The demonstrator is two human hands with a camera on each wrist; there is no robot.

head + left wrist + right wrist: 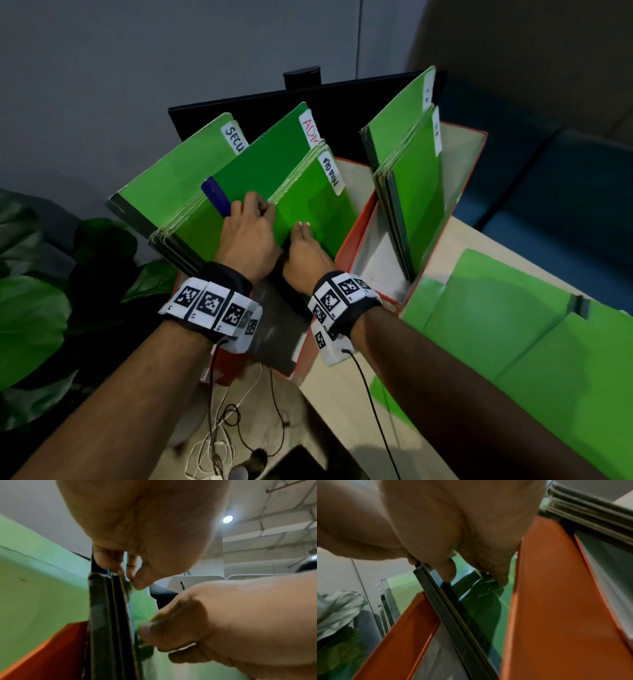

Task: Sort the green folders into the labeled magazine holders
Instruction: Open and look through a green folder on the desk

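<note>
Three orange magazine holders stand side by side with green folders in them. The left group [171, 185] has a tab reading "SECU". In the middle holder [303, 359] a folder marked "ADM" [267, 164] with a blue spine stands behind a stack whose front folder [318, 209] reads "ADMIN". My left hand [253, 222] pinches the top edges of that stack [109, 601]. My right hand [303, 240] grips the front folder lower down, fingers curled on its edge [452, 601]. The right holder [356, 226] has more folders [418, 192].
Loose green folders [513, 325] lie spread on the wooden table [342, 411] at the right. A black monitor [239, 113] stands behind the holders. Large plant leaves [30, 318] fill the left. Cables [222, 428] hang below my wrists.
</note>
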